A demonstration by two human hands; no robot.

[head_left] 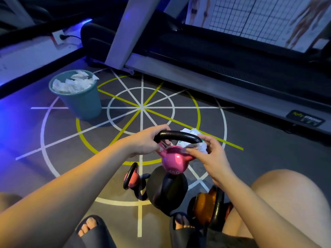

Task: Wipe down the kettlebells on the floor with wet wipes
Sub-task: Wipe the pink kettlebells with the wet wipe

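A pink kettlebell marked 4KG hangs in the air above the floor, its black handle on top. My left hand grips the handle's left end. My right hand pinches a crumpled white wet wipe against the handle's right end and the bell's shoulder. Below it on the floor lie a large black kettlebell, a small pink-red kettlebell to its left, and an orange kettlebell to its right. A pack of wipes shows partly behind the handle.
A teal bin full of used wipes stands at the back left on the grey floor with painted circles. A treadmill runs along the back and right. My feet in dark slides and my right knee frame the kettlebells.
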